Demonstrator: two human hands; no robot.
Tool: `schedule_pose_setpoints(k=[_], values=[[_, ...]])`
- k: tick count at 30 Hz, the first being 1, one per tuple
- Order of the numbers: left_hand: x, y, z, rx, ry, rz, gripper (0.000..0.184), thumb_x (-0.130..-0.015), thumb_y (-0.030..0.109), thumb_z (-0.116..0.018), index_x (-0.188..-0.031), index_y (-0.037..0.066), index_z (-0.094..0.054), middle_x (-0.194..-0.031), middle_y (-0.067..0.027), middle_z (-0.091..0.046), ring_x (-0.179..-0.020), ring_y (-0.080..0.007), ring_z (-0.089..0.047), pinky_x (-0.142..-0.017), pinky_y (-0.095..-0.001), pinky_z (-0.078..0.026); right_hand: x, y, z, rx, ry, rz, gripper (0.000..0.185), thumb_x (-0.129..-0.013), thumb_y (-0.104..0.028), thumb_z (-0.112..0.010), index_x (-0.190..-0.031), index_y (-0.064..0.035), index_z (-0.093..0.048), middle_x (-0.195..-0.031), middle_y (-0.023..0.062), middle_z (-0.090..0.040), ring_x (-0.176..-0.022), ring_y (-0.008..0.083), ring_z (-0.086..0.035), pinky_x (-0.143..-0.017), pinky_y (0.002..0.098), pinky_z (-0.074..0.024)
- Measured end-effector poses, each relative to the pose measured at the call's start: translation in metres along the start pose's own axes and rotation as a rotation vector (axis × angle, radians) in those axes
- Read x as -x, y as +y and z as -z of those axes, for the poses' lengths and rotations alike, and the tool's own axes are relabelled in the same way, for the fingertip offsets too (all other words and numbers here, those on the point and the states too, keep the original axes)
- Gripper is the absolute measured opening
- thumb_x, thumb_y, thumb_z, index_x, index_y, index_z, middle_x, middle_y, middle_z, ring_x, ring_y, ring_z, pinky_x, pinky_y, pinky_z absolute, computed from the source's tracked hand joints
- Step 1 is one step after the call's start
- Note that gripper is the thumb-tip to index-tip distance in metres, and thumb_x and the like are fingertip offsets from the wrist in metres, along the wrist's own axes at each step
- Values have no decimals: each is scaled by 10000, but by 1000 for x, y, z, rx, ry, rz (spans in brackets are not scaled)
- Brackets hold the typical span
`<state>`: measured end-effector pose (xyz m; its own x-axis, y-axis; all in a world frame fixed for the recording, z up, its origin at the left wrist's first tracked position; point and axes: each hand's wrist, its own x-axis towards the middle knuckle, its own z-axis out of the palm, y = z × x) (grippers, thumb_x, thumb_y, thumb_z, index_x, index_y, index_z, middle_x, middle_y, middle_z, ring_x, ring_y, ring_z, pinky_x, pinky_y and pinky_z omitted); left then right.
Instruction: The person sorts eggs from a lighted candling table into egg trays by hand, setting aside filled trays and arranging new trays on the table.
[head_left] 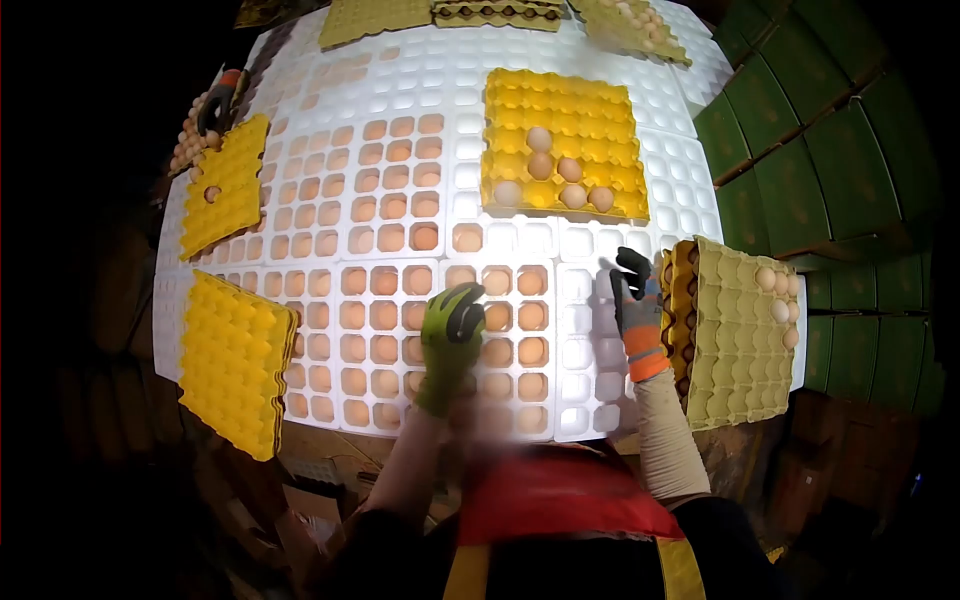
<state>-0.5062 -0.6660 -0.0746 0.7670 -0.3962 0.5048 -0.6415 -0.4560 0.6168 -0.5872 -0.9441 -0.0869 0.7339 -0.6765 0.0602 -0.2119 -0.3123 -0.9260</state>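
Note:
My left hand (453, 335), in a green and black glove, is over the white foam trays (556, 350), whose square cells hold brown eggs (497, 318). Its fingers are curled together, and what lies under them is hidden. To the right, my right hand (638, 308), in a grey, orange and black glove, hovers above white cells without eggs. Its thumb and fingers are bent but apart, with nothing visible between them. Beside it stands a stack of tilted egg flats (735, 340), with a few pale eggs (781, 311) at its right side.
A yellow flat (560, 100) with several eggs lies ahead on the foam trays. Yellow flats (235, 360) lean at the left edge. Beyond them, another person's gloved hand (217, 105) is near eggs and a yellow flat (235, 175). Green crates (790, 150) line the right.

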Motion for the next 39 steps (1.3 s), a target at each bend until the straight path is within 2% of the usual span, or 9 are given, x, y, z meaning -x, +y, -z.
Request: schedule_pose_setpoints(k=[7,11,17,19,25,31,34,38,39], values=[[-103,-20,-54,562,25,624,399,-952,186,-699,-1306,14,-628,-1228,-180,-656,-1102,-349,-636,-964,-416,-508,-108,-6,-9,135,212,49,517,-956,-246,-686,-1394,-8,-547,-1336,195,-614,-1208,335,-615,-1047,418,-482],[-143,-43,-87,90,-92,625,605,-976,430,-630,-1296,-82,-583,-1145,-272,-664,-1111,-455,-610,-959,-494,-477,-178,29,-20,472,90,-182,644,-939,-422,-627,-1461,-61,-514,-1379,214,-598,-1281,422,-547,-1094,483,-427],[-158,-63,-98,551,-11,751,536,-839,399,-818,-1066,-69,-690,-903,-184,-725,-753,-271,-673,-672,-370,-532,-197,23,-21,800,64,-322,635,-892,-500,-668,-1420,-162,-567,-1348,176,-628,-1252,401,-579,-1056,503,-453],[-167,-48,-80,944,-68,795,296,-880,168,-817,-1042,-46,-692,-948,-75,-717,-798,-137,-673,-679,-276,-550,-201,26,-16,718,26,-259,508,-884,-444,-668,-1239,-80,-678,-1253,203,-683,-1203,394,-621,-1015,482,-490],[-177,-28,-95,925,127,711,408,-795,162,-880,-1073,21,-618,-976,-54,-683,-853,-142,-618,-776,-296,-536,-214,62,-11,576,25,-143,337,-902,-274,-607,-1046,12,-711,-1072,250,-732,-1031,434,-681,-905,469,-533],[-163,-32,-95,720,171,681,609,-761,164,-901,-1252,27,-569,-1076,-80,-694,-998,-180,-659,-873,-325,-542,-218,90,-16,197,143,18,209,-875,-99,-598,-984,-18,-757,-941,156,-762,-934,311,-707,-874,394,-546],[-143,-44,-41,856,184,599,521,-809,183,-870,-1220,20,-595,-1064,-60,-690,-974,-148,-653,-839,-305,-544,-183,46,-40,91,112,80,189,-842,5,-607,-962,-36,-747,-902,83,-751,-783,189,-689,-749,333,-555],[-97,-126,88,992,181,596,439,-880,138,-790,-1263,23,-609,-1154,-47,-675,-988,-131,-655,-828,-281,-554,-101,-27,-140,11,-79,205,115,-888,-19,-686,-993,-31,-730,-952,56,-749,-874,151,-687,-836,303,-549],[-87,-143,121,1018,145,649,459,-902,143,-763,-1310,12,-598,-1205,-59,-668,-1054,-154,-659,-882,-301,-562,-85,-31,-172,-100,-61,244,114,-855,-53,-654,-940,-74,-726,-900,123,-741,-851,266,-713,-796,377,-555]])
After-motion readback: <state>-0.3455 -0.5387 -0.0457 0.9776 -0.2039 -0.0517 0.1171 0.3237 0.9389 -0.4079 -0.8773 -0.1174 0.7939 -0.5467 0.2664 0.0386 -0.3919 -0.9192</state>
